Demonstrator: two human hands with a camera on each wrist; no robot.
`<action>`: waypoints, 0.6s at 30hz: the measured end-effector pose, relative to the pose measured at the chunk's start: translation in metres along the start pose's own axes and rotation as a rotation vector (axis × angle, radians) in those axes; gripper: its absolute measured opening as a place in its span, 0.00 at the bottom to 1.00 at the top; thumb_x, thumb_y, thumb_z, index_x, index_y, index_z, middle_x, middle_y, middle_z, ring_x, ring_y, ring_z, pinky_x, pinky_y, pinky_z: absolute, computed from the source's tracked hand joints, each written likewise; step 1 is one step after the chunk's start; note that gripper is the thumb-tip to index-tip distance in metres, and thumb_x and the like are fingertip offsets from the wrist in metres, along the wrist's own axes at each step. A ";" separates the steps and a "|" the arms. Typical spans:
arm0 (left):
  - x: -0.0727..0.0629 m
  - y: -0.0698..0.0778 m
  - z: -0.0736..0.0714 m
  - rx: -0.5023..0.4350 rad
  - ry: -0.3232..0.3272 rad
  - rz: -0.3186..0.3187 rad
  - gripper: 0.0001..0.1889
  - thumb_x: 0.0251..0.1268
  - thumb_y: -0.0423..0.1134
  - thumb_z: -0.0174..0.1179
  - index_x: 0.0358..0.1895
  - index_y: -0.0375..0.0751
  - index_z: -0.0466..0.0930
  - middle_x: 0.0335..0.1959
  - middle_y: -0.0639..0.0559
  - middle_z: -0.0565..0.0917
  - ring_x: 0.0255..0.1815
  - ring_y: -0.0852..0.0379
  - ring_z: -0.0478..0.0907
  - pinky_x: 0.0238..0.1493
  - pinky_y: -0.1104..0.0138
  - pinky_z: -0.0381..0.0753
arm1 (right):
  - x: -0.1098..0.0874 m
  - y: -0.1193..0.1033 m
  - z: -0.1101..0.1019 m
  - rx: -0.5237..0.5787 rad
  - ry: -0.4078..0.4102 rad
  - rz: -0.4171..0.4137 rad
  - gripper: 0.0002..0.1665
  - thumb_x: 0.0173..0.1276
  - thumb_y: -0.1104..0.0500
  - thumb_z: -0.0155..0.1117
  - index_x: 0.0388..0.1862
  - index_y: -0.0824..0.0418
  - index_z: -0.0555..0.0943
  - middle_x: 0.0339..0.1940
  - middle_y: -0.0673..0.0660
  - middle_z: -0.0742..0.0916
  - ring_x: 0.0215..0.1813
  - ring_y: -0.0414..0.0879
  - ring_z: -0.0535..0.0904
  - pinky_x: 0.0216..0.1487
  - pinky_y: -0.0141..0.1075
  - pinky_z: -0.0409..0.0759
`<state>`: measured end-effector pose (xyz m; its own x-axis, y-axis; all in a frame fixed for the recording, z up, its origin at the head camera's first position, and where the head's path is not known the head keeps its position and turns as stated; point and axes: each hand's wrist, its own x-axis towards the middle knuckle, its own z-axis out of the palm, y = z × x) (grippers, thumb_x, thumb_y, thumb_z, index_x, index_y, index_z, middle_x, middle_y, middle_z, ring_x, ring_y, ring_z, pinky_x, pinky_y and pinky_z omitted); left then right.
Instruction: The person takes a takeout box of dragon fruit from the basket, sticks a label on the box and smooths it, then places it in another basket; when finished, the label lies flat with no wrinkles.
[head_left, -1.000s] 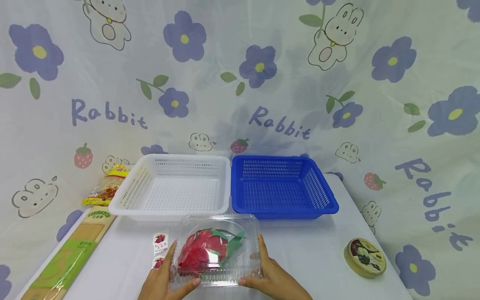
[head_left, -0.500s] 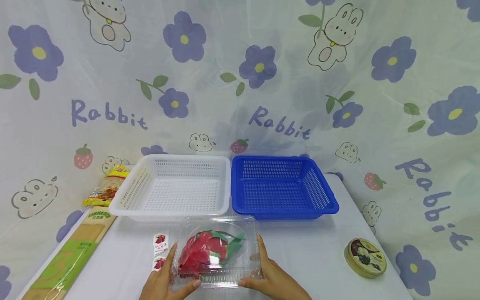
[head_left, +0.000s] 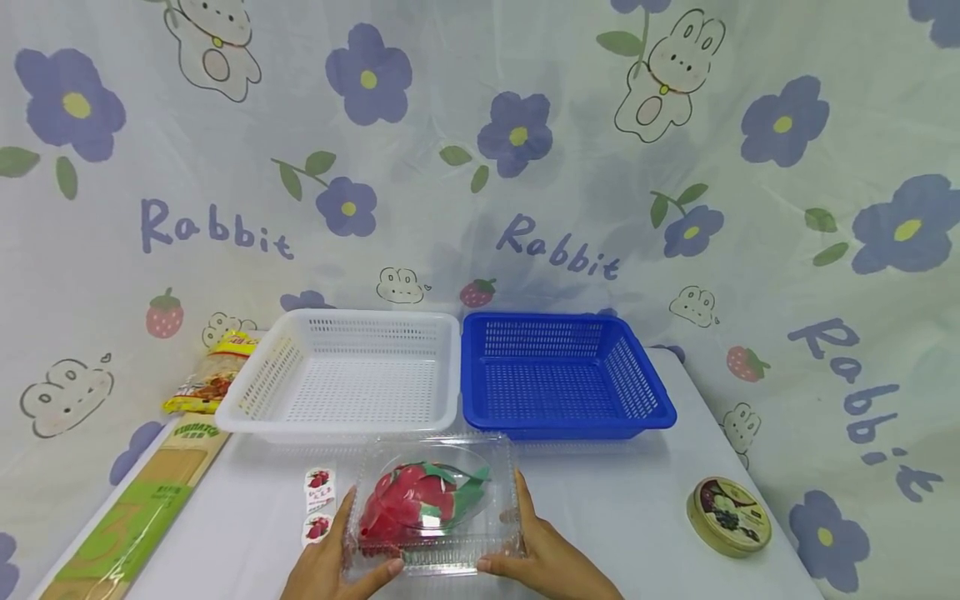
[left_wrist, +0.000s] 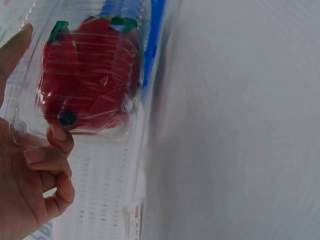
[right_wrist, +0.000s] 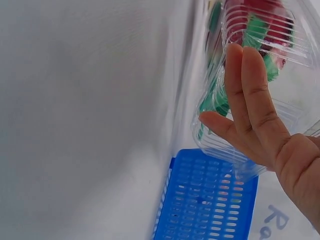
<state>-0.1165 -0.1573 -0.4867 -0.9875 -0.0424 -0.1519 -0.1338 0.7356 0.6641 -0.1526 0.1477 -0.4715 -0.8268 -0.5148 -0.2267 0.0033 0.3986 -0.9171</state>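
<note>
A clear plastic clamshell box (head_left: 442, 560) with a red dragon fruit (head_left: 408, 502) and its green leaf tips inside is held between both hands in the head view. My left hand (head_left: 330, 557) grips the left side, thumb on the front edge; in the left wrist view some of its fingers (left_wrist: 60, 137) curl under the bottom corner. At the opposite side my right hand (head_left: 551, 557) holds the box, thumb on the front edge. The right wrist view has its fingers (right_wrist: 257, 82) stretched along the underside. The lid is down over the fruit.
Behind the box stand a white basket (head_left: 225, 417) and a blue basket (head_left: 570, 432), side by side. Stickers (head_left: 318, 487) lie left of the box. A noodle packet (head_left: 142, 500) and a yellow food bag (head_left: 213, 379) line the left edge. A round tin (head_left: 729, 517) sits at right.
The box and both hands stay nearly still. The left hand shifts very slightly rightward, and more of the lower sticker shows.
</note>
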 end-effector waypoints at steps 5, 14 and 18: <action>0.002 -0.001 0.003 -0.012 -0.011 0.000 0.58 0.48 0.62 0.70 0.77 0.37 0.51 0.48 0.35 0.84 0.38 0.45 0.82 0.42 0.42 0.82 | 0.000 0.002 -0.002 -0.013 0.004 -0.007 0.71 0.66 0.42 0.68 0.79 0.57 0.22 0.72 0.69 0.71 0.67 0.63 0.73 0.61 0.65 0.71; 0.005 -0.001 0.007 0.002 -0.011 -0.005 0.57 0.48 0.63 0.69 0.77 0.38 0.52 0.49 0.35 0.84 0.40 0.43 0.83 0.43 0.41 0.82 | 0.002 0.007 -0.004 0.006 -0.014 -0.036 0.70 0.67 0.43 0.67 0.79 0.55 0.20 0.72 0.67 0.72 0.64 0.57 0.77 0.62 0.62 0.72; 0.006 0.000 0.006 -0.006 -0.022 -0.013 0.57 0.48 0.64 0.69 0.77 0.38 0.51 0.51 0.35 0.84 0.42 0.43 0.83 0.44 0.41 0.82 | 0.005 0.008 -0.005 -0.013 -0.014 -0.031 0.71 0.66 0.43 0.68 0.78 0.56 0.20 0.69 0.68 0.73 0.64 0.58 0.76 0.62 0.64 0.71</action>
<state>-0.1215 -0.1534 -0.4923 -0.9836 -0.0371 -0.1763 -0.1471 0.7309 0.6664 -0.1594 0.1523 -0.4777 -0.8182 -0.5379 -0.2029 -0.0296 0.3919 -0.9195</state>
